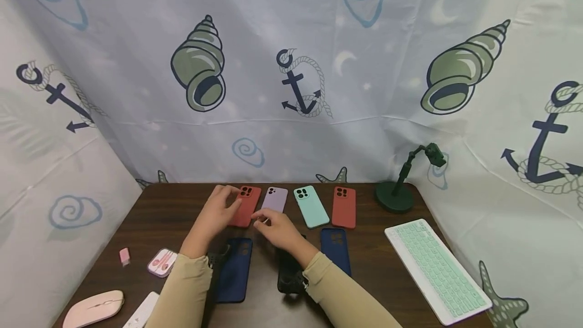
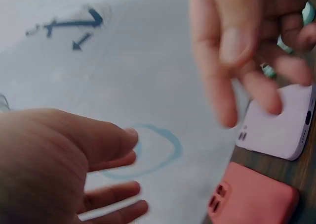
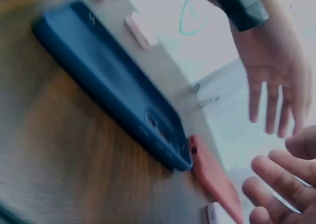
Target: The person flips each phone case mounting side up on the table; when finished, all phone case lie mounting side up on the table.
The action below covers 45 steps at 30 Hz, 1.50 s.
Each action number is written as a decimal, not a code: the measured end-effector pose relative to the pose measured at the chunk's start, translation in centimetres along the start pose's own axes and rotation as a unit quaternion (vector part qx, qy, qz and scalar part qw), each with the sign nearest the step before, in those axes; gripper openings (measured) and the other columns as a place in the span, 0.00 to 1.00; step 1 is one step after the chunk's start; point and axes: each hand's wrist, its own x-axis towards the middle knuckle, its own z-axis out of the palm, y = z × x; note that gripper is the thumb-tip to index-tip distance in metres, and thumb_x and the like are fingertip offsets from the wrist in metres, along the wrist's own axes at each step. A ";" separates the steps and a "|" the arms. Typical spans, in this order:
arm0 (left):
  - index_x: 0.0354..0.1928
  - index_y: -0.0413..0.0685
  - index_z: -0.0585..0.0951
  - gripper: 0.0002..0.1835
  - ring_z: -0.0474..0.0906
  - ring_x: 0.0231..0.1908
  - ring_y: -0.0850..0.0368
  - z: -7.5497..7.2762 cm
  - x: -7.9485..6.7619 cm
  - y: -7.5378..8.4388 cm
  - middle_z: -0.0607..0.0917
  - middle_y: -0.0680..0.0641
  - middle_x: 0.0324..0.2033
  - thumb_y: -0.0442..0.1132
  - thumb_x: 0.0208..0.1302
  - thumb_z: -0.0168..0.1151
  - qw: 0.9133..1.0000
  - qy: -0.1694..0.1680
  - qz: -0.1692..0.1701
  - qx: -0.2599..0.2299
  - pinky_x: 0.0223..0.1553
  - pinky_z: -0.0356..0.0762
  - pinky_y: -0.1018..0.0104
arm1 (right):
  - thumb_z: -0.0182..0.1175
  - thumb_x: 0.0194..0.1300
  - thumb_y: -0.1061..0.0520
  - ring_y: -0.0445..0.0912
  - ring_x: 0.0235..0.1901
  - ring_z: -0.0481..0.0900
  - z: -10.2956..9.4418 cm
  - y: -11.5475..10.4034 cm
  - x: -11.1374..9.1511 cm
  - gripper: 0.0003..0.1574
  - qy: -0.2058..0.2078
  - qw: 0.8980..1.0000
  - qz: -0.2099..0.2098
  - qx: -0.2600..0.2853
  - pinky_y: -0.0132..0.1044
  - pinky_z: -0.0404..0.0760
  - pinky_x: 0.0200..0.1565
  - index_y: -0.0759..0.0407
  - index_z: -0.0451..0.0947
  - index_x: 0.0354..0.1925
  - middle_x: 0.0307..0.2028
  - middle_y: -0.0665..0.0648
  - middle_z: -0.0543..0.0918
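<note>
In the head view my left hand (image 1: pixel 220 208) hovers over the left edge of a red phone case (image 1: pixel 246 205), fingers loosely bent and holding nothing. Just right of it, my right hand (image 1: pixel 279 229) hangs near the lower end of a lavender phone case (image 1: pixel 275 199), also holding nothing. The left wrist view has both hands in the air, the lavender and red cases lying to their right. Below the hands lie a hollow dark blue phone case (image 1: pixel 235 270) and a black phone-shaped thing (image 1: pixel 287 271), partly hidden by my right wrist.
To the right lie a mint phone case (image 1: pixel 311 207), a second red case (image 1: pixel 343 207) and another blue case (image 1: pixel 335 251). A green desk lamp (image 1: pixel 395 196) and white-and-mint keyboard (image 1: pixel 437 270) stand farther right. On the left are a mouse (image 1: pixel 94 309), boxed earphones (image 1: pixel 162 262) and a pink USB stick (image 1: pixel 124 256).
</note>
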 end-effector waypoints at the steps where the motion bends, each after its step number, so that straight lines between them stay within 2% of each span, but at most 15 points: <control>1: 0.58 0.47 0.78 0.17 0.75 0.54 0.42 0.4 0.4 -0.3 0.75 0.38 0.57 0.47 0.74 0.60 1.000 0.008 -0.002 -0.004 0.55 0.74 0.42 | 0.57 0.75 0.48 0.37 0.43 0.82 0.2 0.2 0.8 0.14 0.012 1.000 0.004 -0.005 0.36 0.80 0.45 0.41 0.81 0.56 0.48 0.46 0.87; 5: 0.58 0.44 0.79 0.16 0.74 0.59 0.38 2.3 1.6 -1.7 0.76 0.35 0.58 0.43 0.73 0.61 0.999 0.029 -0.019 -0.028 0.60 0.71 0.40 | 0.59 0.74 0.52 0.43 0.46 0.83 0.6 1.0 3.4 0.14 0.057 0.998 -0.001 -0.031 0.39 0.81 0.48 0.48 0.81 0.55 0.48 0.50 0.86; 9: 0.58 0.40 0.79 0.18 0.73 0.62 0.35 4.0 2.0 -3.1 0.76 0.33 0.58 0.41 0.71 0.63 0.995 0.055 -0.051 -0.063 0.63 0.68 0.38 | 0.59 0.74 0.52 0.47 0.50 0.82 0.9 1.9 5.7 0.17 0.086 0.994 -0.012 -0.065 0.42 0.80 0.53 0.56 0.80 0.57 0.51 0.54 0.84; 14: 0.60 0.40 0.78 0.21 0.73 0.62 0.35 5.7 1.6 -4.9 0.75 0.34 0.59 0.42 0.70 0.64 0.988 0.073 -0.086 -0.106 0.63 0.69 0.38 | 0.60 0.74 0.50 0.51 0.54 0.78 1.5 2.9 7.6 0.21 0.068 0.995 -0.016 -0.074 0.45 0.76 0.57 0.60 0.76 0.59 0.54 0.59 0.80; 20: 0.63 0.43 0.77 0.23 0.73 0.59 0.39 7.6 0.9 -6.6 0.74 0.36 0.62 0.43 0.69 0.66 0.987 0.054 -0.093 -0.115 0.59 0.73 0.41 | 0.63 0.71 0.50 0.49 0.49 0.74 2.2 4.8 8.3 0.20 0.033 0.991 -0.027 -0.126 0.44 0.75 0.55 0.61 0.76 0.54 0.51 0.60 0.79; 24: 0.64 0.45 0.76 0.26 0.71 0.60 0.40 7.9 0.5 -7.0 0.72 0.38 0.62 0.45 0.68 0.67 0.988 0.045 -0.102 -0.109 0.59 0.73 0.41 | 0.63 0.71 0.51 0.50 0.53 0.75 2.5 5.3 8.4 0.19 0.016 0.992 -0.023 -0.120 0.48 0.72 0.61 0.60 0.78 0.55 0.52 0.59 0.80; 28: 0.65 0.45 0.76 0.28 0.67 0.61 0.39 7.7 0.5 -6.8 0.71 0.38 0.62 0.46 0.66 0.70 0.989 0.042 -0.100 -0.103 0.59 0.71 0.41 | 0.65 0.68 0.49 0.51 0.62 0.73 2.6 5.1 8.1 0.23 0.005 0.982 -0.029 -0.185 0.51 0.65 0.70 0.55 0.77 0.58 0.56 0.57 0.78; 31: 0.64 0.45 0.77 0.28 0.65 0.62 0.39 7.7 0.6 -6.7 0.70 0.37 0.62 0.45 0.64 0.71 0.990 0.043 -0.092 -0.100 0.60 0.68 0.40 | 0.66 0.66 0.48 0.53 0.69 0.69 2.7 5.0 7.9 0.26 0.013 0.975 -0.033 -0.220 0.56 0.56 0.76 0.53 0.75 0.60 0.59 0.57 0.77; 40: 0.65 0.46 0.76 0.31 0.59 0.65 0.38 7.7 0.6 -6.7 0.65 0.37 0.65 0.49 0.63 0.72 0.993 0.017 -0.092 -0.077 0.60 0.67 0.38 | 0.65 0.68 0.47 0.55 0.77 0.58 2.6 5.6 7.9 0.27 -0.005 0.979 -0.013 -0.205 0.55 0.50 0.78 0.49 0.75 0.63 0.67 0.54 0.75; 45: 0.67 0.46 0.74 0.33 0.58 0.65 0.39 7.8 0.7 -6.6 0.64 0.36 0.67 0.51 0.63 0.72 0.994 0.007 -0.090 -0.068 0.59 0.68 0.38 | 0.66 0.67 0.50 0.56 0.77 0.58 2.3 5.8 7.9 0.29 -0.006 0.981 -0.020 -0.192 0.57 0.50 0.77 0.49 0.75 0.65 0.67 0.54 0.75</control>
